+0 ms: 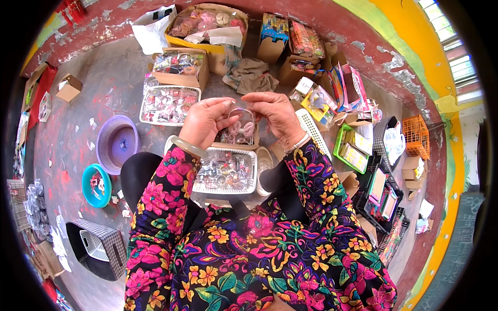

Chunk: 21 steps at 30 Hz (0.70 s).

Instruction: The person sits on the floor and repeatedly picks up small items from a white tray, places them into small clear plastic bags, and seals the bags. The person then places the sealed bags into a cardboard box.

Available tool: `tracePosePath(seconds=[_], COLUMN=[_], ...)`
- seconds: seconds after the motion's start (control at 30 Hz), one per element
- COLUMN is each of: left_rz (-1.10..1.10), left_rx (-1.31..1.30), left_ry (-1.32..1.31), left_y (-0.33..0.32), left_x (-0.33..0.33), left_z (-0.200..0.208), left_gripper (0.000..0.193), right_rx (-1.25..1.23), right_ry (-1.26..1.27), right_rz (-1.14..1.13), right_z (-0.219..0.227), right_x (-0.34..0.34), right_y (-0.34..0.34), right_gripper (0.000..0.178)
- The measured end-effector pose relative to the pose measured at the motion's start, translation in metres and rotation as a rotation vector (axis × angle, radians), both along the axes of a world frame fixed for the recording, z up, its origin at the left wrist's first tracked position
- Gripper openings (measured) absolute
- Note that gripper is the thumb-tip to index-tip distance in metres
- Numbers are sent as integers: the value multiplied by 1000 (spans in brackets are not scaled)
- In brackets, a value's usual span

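Observation:
In front of my chest, my left hand and my right hand are raised close together, thumbs and fingers pinched. Between them hangs a small clear plastic bag, its upper edge in my fingers. Pinkish knotted hair ties show behind or inside it; I cannot tell which. Just below stands a small cardboard box, partly covered by my hands. Closer to me, a white plastic basket holds many small packaged accessories. A second white basket with pink packets lies farther left.
Cardboard boxes of packaged goods line the far side. On the left floor are a purple basin, a turquoise basin and a checked bin. At right stand a green crate, black crates and an orange crate.

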<state>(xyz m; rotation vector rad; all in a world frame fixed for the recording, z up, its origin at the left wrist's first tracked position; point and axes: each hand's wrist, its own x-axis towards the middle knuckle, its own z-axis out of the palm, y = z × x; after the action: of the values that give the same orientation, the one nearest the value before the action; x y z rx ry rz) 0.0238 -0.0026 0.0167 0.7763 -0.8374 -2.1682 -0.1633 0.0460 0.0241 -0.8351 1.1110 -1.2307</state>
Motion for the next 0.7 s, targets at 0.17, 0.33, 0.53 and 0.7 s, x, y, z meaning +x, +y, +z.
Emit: tracePosePath(seconds=[0.17, 0.33, 0.53, 0.7], left_rz=[-47, -78, 1, -8], left_rx=[29, 71, 145, 39], left_ry=[77, 122, 189, 39], left_y=[-2, -6, -8, -2], left_x=[3, 5, 3, 0], left_z=[-1, 0, -1, 1], left_gripper=[23, 27, 31, 22], right_rx=[-17, -58, -104, -144], right_ry=[-22, 9, 91, 196], right_rz=[5, 0, -26, -17], right_z=[2, -1, 0, 0], right_x=[0, -1, 3, 4], right_y=[1, 1, 1, 1], right_gripper=[12, 12, 13, 16])
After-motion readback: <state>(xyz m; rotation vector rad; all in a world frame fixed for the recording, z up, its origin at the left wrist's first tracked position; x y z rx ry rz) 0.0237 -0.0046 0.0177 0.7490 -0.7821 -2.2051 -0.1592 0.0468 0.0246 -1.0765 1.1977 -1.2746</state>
